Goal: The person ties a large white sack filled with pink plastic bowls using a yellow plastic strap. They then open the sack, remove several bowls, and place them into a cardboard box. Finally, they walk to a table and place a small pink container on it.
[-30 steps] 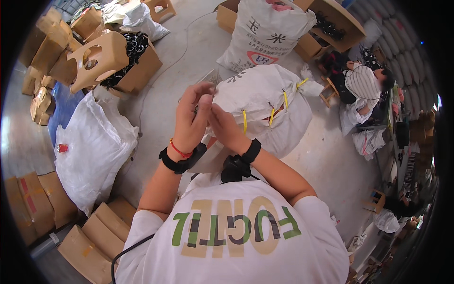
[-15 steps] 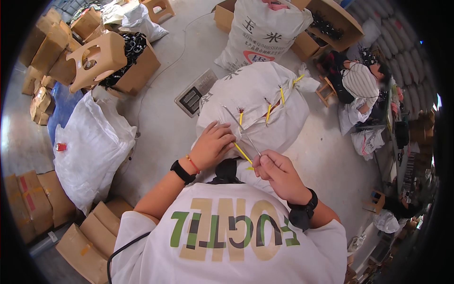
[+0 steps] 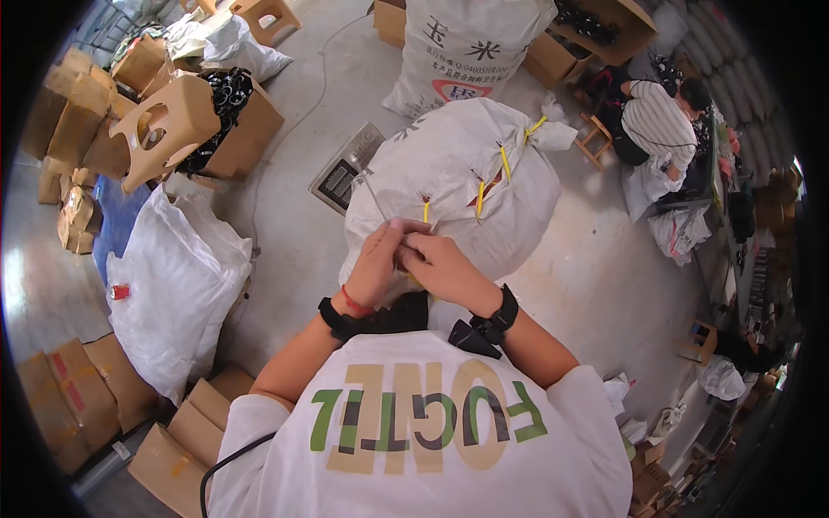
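Note:
A stuffed white woven sack [image 3: 518, 224] lies in front of me, its slit side crossed by several yellow strap stitches [image 3: 480, 198]. My left hand [image 3: 377, 263] and my right hand [image 3: 445, 269] meet over the sack's near edge, fingers closed and partly overlapping. A thin metal needle-like rod [image 3: 374, 197] sticks up and away from my left fingers across the sack. Just beneath my hands a bit of yellow strap [image 3: 413, 280] shows. What my right fingers pinch is hidden.
A floor scale [image 3: 345, 168] lies beyond the sack's left side. Another upright white sack [image 3: 471, 52] stands behind. To the left are a crumpled white bag [image 3: 177, 285], a tan stool [image 3: 168, 129] and cardboard boxes [image 3: 250, 129]. Another person [image 3: 656, 121] sits at far right.
My right hand has moved left and up to meet my left hand. The rod has shifted left and now extends from my left fingers; most of the loose yellow strap is hidden.

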Demonstrator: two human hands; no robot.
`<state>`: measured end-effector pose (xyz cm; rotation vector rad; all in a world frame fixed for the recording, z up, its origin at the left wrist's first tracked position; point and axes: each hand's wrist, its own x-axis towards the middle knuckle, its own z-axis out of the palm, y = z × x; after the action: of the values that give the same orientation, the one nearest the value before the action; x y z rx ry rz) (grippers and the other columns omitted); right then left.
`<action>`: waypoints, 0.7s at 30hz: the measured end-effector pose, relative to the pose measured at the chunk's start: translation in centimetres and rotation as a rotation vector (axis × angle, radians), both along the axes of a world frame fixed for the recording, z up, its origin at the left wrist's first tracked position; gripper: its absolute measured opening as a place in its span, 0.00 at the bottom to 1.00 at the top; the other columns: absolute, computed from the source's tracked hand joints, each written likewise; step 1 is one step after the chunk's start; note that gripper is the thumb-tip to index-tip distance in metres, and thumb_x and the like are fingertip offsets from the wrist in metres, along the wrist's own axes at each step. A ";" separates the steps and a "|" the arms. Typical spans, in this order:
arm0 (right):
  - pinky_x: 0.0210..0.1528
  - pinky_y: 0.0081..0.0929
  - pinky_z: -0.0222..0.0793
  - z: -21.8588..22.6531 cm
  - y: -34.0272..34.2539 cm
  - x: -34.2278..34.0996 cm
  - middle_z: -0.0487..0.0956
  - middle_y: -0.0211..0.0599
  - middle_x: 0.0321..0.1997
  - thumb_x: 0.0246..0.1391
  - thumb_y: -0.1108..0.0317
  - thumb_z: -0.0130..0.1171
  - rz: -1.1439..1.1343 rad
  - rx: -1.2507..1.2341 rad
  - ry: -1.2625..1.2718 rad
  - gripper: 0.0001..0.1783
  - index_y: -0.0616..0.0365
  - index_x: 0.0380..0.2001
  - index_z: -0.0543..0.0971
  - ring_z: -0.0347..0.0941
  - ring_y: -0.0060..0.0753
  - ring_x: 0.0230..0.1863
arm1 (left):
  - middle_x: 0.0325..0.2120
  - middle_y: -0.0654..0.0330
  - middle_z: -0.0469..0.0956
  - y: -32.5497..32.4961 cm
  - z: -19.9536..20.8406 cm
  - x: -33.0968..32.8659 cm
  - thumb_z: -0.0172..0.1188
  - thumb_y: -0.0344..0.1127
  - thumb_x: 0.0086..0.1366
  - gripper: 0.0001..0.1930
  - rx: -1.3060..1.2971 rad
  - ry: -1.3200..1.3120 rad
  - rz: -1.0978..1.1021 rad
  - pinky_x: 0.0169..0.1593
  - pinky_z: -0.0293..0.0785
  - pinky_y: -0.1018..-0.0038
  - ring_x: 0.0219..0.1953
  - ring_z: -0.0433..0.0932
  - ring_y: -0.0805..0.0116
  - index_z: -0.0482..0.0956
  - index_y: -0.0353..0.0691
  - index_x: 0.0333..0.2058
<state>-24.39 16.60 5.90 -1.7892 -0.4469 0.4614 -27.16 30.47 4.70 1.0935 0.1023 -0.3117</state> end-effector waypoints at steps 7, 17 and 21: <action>0.31 0.35 0.66 -3.5 -0.1 3.9 0.73 0.49 0.20 0.51 0.61 0.46 -0.180 -0.562 -0.177 0.17 0.65 0.21 0.74 0.70 0.51 0.25 | 0.17 0.65 0.62 1.0 -0.9 0.3 0.36 0.47 0.68 0.17 -0.086 0.210 0.259 0.30 0.69 0.74 0.19 0.65 0.74 0.65 0.39 0.30; 0.22 0.19 0.58 -3.9 -1.5 4.6 0.73 0.26 0.21 0.56 0.60 0.43 -0.420 0.374 0.799 0.16 0.61 0.29 0.74 0.67 0.18 0.21 | 0.13 0.69 0.56 1.4 -4.2 -0.4 0.38 0.47 0.67 0.17 -0.161 0.315 0.115 0.17 0.53 0.82 0.12 0.52 0.81 0.67 0.40 0.30; 0.25 0.34 0.62 -4.4 -0.6 3.6 0.74 0.41 0.20 0.52 0.64 0.45 -0.393 -0.008 0.226 0.14 0.63 0.21 0.72 0.70 0.38 0.23 | 0.13 0.70 0.56 1.0 -3.7 -0.1 0.39 0.49 0.66 0.18 -0.114 0.275 0.079 0.17 0.52 0.84 0.12 0.51 0.82 0.67 0.41 0.29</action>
<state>-20.75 15.99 1.47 -1.7537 0.0661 0.3801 -27.23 31.46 1.03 0.9263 0.3676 -0.3908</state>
